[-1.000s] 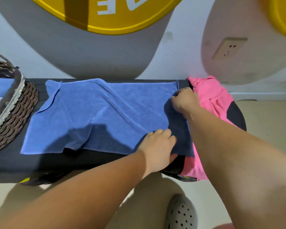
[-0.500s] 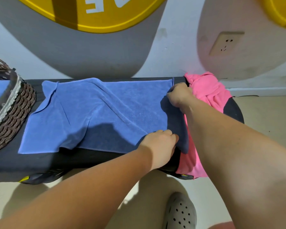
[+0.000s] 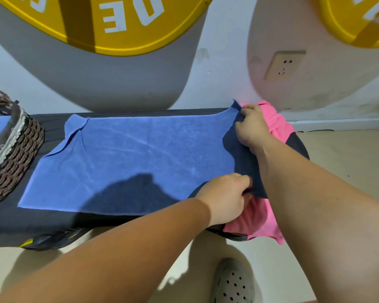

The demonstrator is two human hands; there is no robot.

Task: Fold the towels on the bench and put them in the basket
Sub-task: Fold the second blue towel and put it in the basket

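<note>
With the left hand [image 3: 225, 197] and the right hand [image 3: 249, 127] each pinching a corner of the blue towel [image 3: 140, 158], both corners should travel leftward evenly.

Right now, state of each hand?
Left hand: fingers pinch the near right corner of the blue towel.
Right hand: fingers grip the towel's far right corner, lifted slightly off the bench.
</note>
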